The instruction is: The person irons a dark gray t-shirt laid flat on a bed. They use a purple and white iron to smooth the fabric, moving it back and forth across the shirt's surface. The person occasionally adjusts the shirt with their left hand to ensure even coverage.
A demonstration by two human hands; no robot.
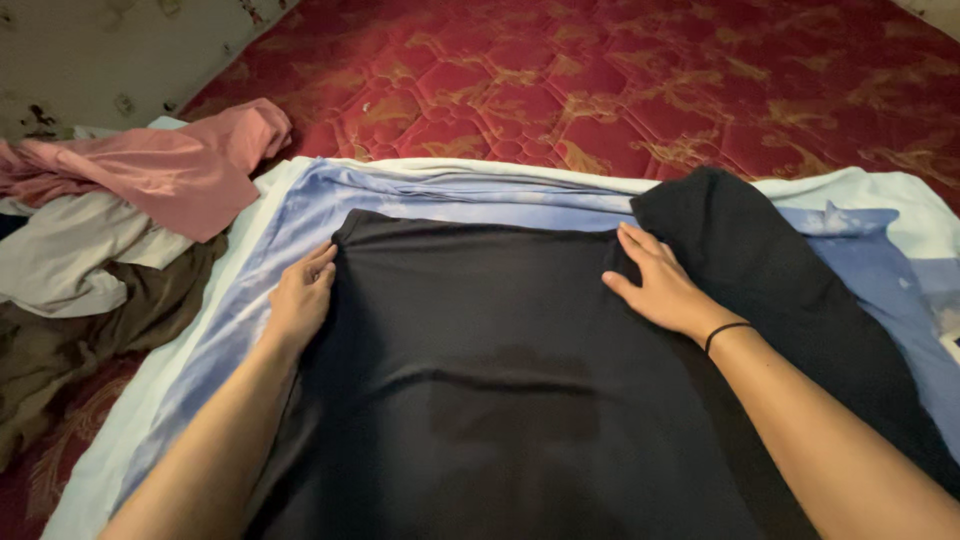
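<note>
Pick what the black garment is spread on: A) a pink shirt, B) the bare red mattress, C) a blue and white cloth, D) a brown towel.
C: the black garment lies flat on a blue and white cloth, with the left hand and right hand pressing on it.

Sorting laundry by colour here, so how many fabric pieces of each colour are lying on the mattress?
Black: 1, the garment under the left hand and right hand
Blue-and-white: 1, the sheet
Pink: 1, crumpled cloth
Pale grey-white: 1, cloth
Brown: 1, cloth
Total: 5
</note>
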